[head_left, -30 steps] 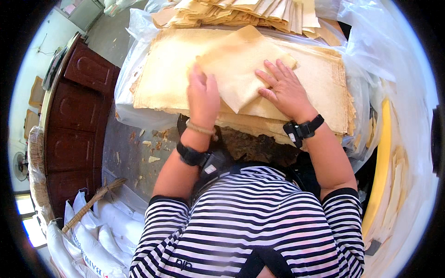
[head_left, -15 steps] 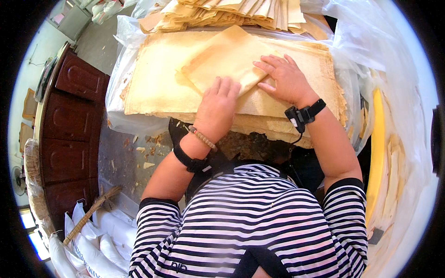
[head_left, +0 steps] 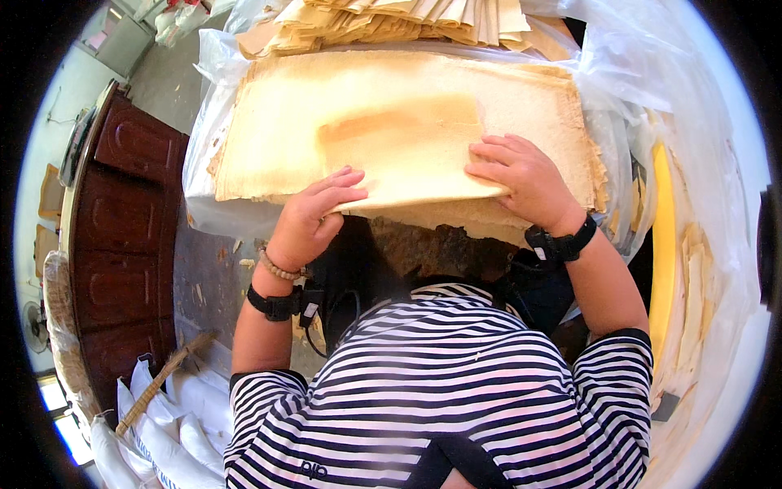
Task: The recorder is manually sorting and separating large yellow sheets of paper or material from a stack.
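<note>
A folded, thin yellow-tan sheet (head_left: 407,147) lies on top of a broad stack of similar sheets (head_left: 277,106). Its near edge runs along the front of the stack, slightly lifted. My left hand (head_left: 308,218) grips the near left corner, fingers over the top and thumb below. At the right end, my right hand (head_left: 525,181) holds the sheet, its fingers on the upper face; its thumb is hidden. Both wrists wear black straps with small devices.
Behind the stack sits a pile of folded tan sheets (head_left: 391,24). Clear plastic (head_left: 635,57) surrounds the stack. A yellow strip (head_left: 664,244) runs along the right. At left stand dark wooden cabinets (head_left: 122,220), with white sacks (head_left: 195,399) and a straw broom (head_left: 163,379) below.
The folded sheet has turned from a slanted position to lie with its edge along the stack's front. My left hand has moved left and nearer; my right hand has shifted slightly nearer.
</note>
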